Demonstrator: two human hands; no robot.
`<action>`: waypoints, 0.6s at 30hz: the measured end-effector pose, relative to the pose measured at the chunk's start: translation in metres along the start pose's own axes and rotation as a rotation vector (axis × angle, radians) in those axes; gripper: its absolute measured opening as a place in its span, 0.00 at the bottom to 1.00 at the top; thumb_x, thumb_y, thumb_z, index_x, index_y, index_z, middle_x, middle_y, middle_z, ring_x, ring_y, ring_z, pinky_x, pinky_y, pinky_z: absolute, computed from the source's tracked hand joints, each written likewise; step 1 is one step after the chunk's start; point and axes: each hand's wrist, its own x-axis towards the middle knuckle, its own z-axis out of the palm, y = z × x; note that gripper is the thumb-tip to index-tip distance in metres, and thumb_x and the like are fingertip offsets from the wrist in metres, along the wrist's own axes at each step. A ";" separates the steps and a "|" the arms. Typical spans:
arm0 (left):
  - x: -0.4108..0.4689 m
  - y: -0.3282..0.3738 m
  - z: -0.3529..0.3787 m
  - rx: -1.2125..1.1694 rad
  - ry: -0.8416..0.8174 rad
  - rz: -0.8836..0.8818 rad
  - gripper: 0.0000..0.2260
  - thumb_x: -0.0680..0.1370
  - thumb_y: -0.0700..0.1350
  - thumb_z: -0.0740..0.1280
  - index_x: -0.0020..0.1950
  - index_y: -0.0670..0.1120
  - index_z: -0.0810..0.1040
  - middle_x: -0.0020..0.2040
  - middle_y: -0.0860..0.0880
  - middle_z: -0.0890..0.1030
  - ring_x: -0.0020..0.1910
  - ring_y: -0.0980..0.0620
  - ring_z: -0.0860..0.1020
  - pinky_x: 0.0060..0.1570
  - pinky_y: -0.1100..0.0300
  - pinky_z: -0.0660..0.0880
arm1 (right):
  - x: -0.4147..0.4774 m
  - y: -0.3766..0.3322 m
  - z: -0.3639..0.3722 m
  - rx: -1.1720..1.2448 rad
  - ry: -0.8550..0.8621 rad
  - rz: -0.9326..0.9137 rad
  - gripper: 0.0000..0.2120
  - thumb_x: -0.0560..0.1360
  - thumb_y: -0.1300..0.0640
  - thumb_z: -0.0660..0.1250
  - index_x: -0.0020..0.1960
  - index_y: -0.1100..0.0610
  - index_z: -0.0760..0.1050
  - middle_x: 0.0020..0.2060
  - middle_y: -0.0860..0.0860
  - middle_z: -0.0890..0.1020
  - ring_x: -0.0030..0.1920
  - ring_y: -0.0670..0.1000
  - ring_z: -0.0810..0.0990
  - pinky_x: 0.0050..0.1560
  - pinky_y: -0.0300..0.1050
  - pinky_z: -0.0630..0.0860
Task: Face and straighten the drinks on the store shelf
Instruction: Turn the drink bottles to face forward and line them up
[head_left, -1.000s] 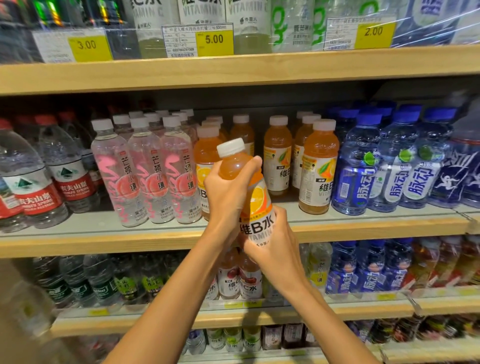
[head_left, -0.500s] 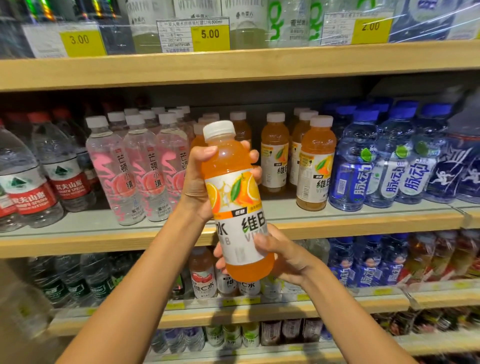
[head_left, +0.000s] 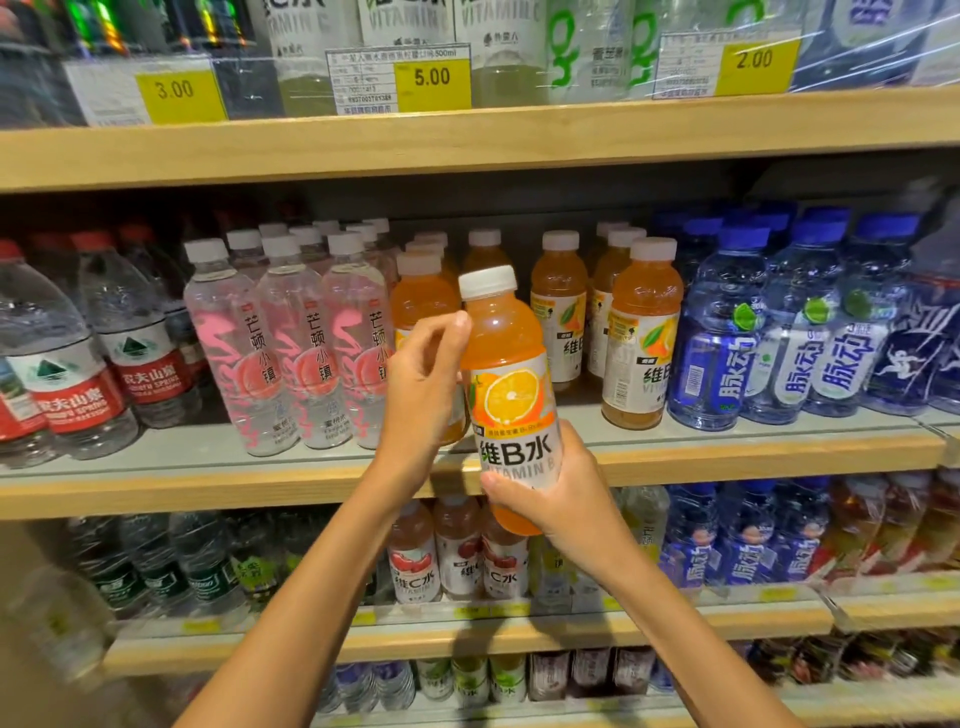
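**A:** So what's the head view got?

**B:** You're holding an orange bottle (head_left: 511, 395) up in front of the middle shelf (head_left: 208, 493), just off its front edge and about halfway along. It's nearly upright with the white cap on top. The orange-slice label faces you.

**A:** And the hands?

**B:** Your right hand (head_left: 569, 493) grips the lower half, thumb on the label's left side and fingers curled round the right. Your left hand (head_left: 421, 384) sits at the bottle's upper left with its fingers curled. One fingertip presses the shoulder just under the cap.

**A:** What's around it?

**B:** Matching orange drinks (head_left: 641, 332) stand on that shelf behind it, and your left hand partly hides one of them. Pink-label bottles (head_left: 291, 353) are next toward the left end, then red-label water bottles (head_left: 67, 374). Blue-cap bottles (head_left: 727, 332) fill the right end. Up on the shelf above, a yellow price tag (head_left: 432, 78) reads 5.00.
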 end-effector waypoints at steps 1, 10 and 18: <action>-0.002 0.002 0.004 0.022 0.000 0.029 0.18 0.75 0.57 0.63 0.56 0.45 0.78 0.49 0.54 0.82 0.49 0.60 0.80 0.45 0.66 0.75 | 0.000 0.002 0.001 -0.050 0.041 -0.012 0.26 0.64 0.51 0.78 0.56 0.53 0.70 0.46 0.47 0.82 0.46 0.42 0.81 0.46 0.40 0.79; -0.002 0.001 0.038 0.006 0.241 0.032 0.11 0.70 0.49 0.76 0.47 0.48 0.77 0.39 0.53 0.82 0.39 0.58 0.81 0.39 0.65 0.77 | -0.008 0.007 0.024 -0.248 0.252 -0.082 0.31 0.62 0.45 0.67 0.61 0.57 0.64 0.51 0.51 0.75 0.50 0.52 0.76 0.45 0.47 0.74; 0.014 0.003 0.015 -0.291 -0.050 -0.220 0.15 0.63 0.47 0.73 0.47 0.45 0.79 0.39 0.48 0.84 0.39 0.51 0.82 0.40 0.56 0.78 | -0.004 0.002 -0.014 0.220 -0.271 0.129 0.35 0.60 0.39 0.76 0.63 0.48 0.70 0.55 0.45 0.82 0.56 0.46 0.81 0.53 0.41 0.78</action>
